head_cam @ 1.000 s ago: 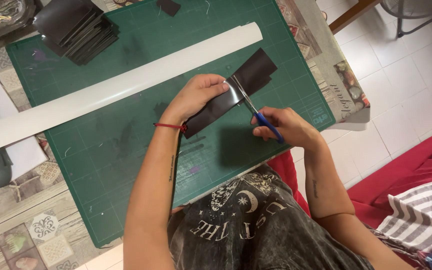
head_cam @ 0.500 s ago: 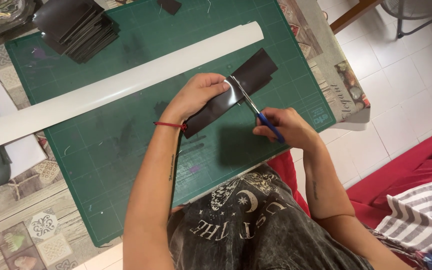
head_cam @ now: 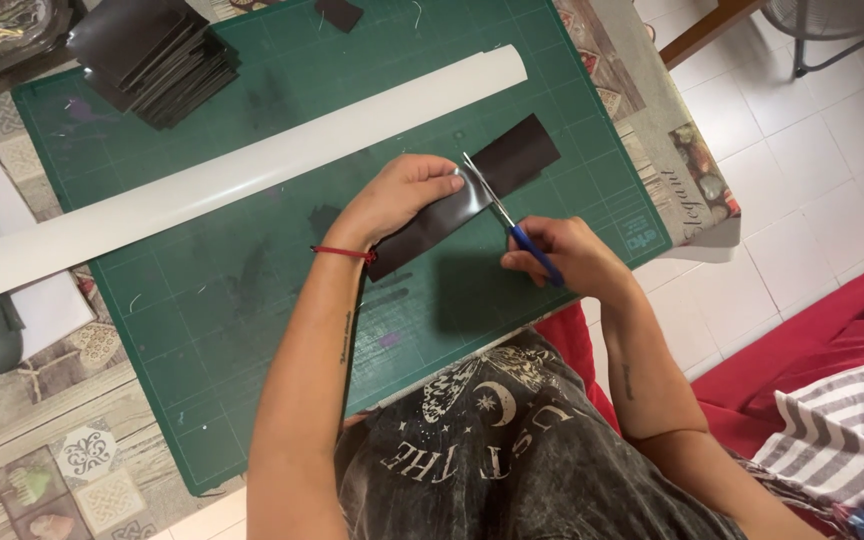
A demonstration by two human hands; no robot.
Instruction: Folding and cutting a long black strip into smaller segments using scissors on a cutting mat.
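Observation:
My left hand [head_cam: 407, 195] pinches a long dark glossy strip [head_cam: 522, 155] and holds it above the green cutting mat [head_cam: 252, 270]. My right hand [head_cam: 562, 255] grips blue-handled scissors [head_cam: 507, 220], whose blades cross the strip just right of my left fingers. The part of the strip beyond the blades sticks out toward the mat's right side. A red string band sits on my left wrist.
A long white strip [head_cam: 232, 175] lies diagonally across the mat. A stack of dark cut pieces [head_cam: 157, 55] sits at the mat's far left corner, and one small dark piece [head_cam: 339, 12] at the far edge. White floor tiles and red fabric [head_cam: 832, 340] lie to the right.
The scissors' blades have worked slightly further across the strip. Both hands stay almost in the same place.

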